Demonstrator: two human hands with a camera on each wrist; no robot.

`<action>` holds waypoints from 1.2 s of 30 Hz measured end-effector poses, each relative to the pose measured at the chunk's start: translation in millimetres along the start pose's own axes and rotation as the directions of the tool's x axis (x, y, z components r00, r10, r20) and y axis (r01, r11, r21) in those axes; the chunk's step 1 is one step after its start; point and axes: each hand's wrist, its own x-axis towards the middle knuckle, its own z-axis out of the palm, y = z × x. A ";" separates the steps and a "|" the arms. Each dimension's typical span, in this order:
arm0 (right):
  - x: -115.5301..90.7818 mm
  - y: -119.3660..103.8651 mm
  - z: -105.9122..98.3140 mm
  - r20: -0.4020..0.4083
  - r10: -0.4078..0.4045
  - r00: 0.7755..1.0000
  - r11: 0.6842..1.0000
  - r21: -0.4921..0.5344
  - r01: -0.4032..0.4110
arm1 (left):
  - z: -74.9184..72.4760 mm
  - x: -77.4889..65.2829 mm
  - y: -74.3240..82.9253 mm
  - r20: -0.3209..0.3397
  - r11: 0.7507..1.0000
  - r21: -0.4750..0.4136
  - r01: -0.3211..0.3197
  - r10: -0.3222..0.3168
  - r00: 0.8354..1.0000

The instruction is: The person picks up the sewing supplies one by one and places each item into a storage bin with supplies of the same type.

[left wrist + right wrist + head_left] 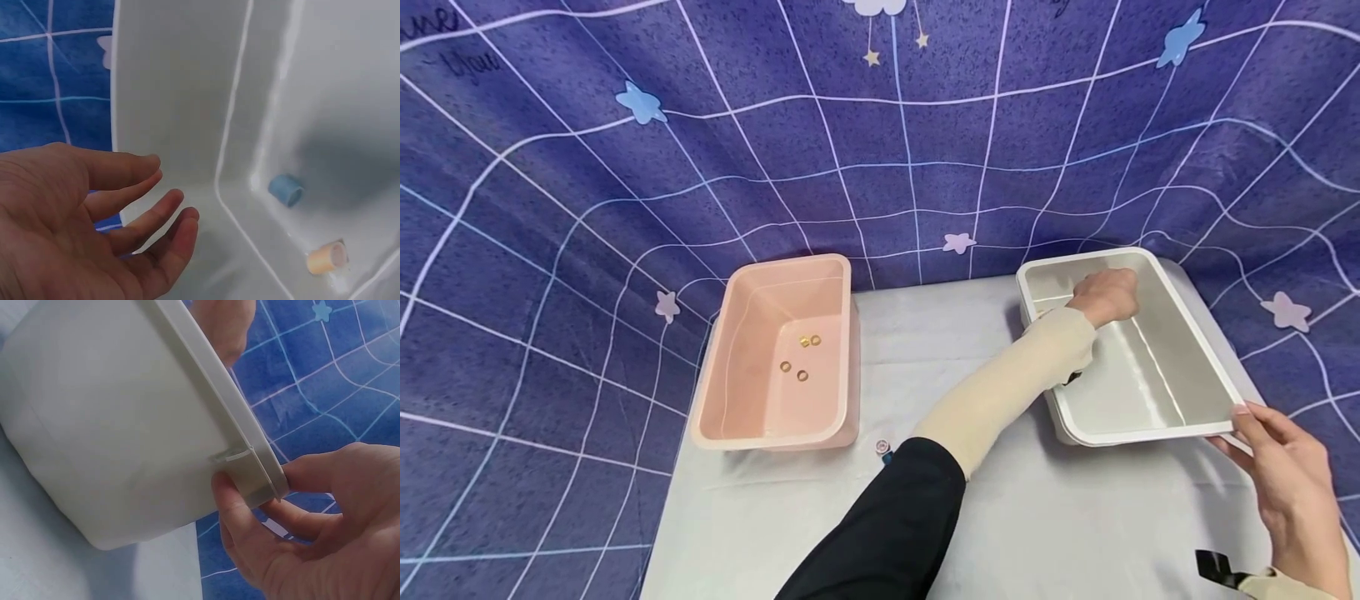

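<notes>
I see bare counter between the pink bin and the white bin, but the left sleeve slants across it and cuts the direct way over. A small item lies beside that sleeve. Beyond both bins, the patterned curtain closes the far side. I can come straight down into the pink bin; its walls bar sideways entry. Inside the white bin, the left grip takes the far part, leaving room nearer me. The right grip blocks its near right corner. From the left wrist, a gap separates the fingertips from the blue piece and orange piece.
</notes>
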 end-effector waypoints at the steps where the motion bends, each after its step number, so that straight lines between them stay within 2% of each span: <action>1: 0.2 -0.1 -0.1 0.004 0.000 1.000 1.000 0.002 0.000 | 3.2 5.5 -0.5 -0.003 1.000 -0.006 -0.024 0.024 1.000; 3: 0.0 -0.1 -0.4 0.011 0.003 1.000 1.000 0.003 -0.004 | 9.1 16.0 -1.9 -0.008 0.997 -0.021 -0.073 0.073 0.997; 5: -0.3 -0.2 -0.8 0.020 0.005 1.000 1.000 0.006 -0.005 | 7.8 15.1 -3.3 -0.010 0.993 -0.038 -0.113 0.113 0.994; 6: -0.5 -0.2 -1.0 0.023 0.005 1.000 1.000 0.010 -0.005 | 4.5 10.7 -5.0 -0.016 0.990 -0.047 -0.135 0.135 0.991; 10: -0.1 0.4 -0.8 0.030 0.008 1.000 1.000 0.011 -0.008 | -20.2 -27.9 -11.2 -0.017 0.981 -0.102 -0.167 0.166 0.986; 12: 0.0 0.6 -0.6 0.031 0.009 0.999 1.000 0.012 -0.009 | -27.8 -42.5 -15.4 -0.037 0.972 -0.120 -0.200 0.197 0.980; 15: 0.0 0.4 -0.2 0.030 0.007 1.000 1.000 0.018 -0.008 | -33.5 -57.3 -20.9 -0.077 0.956 -0.138 -0.259 0.250 0.965; 20: -1.3 -0.2 0.3 0.031 0.005 1.000 0.999 0.035 -0.006 | -36.1 -73.9 -30.3 -0.135 0.924 -0.156 -0.349 0.330 0.934; 22: -1.4 -0.3 0.7 0.033 0.004 0.999 0.999 0.044 -0.006 | -37.7 -80.9 -34.4 -0.147 0.915 -0.161 -0.370 0.348 0.926; 30: -1.9 0.2 2.0 0.004 0.006 1.000 1.000 0.025 -0.006 | -40.4 -104.5 -52.0 -0.203 0.888 -0.232 -0.398 0.356 0.912; 36: -0.7 0.5 1.3 -0.004 0.000 1.000 1.000 0.023 0.000 | -38.8 -126.1 -67.7 -0.286 0.875 -0.220 -0.432 0.365 0.886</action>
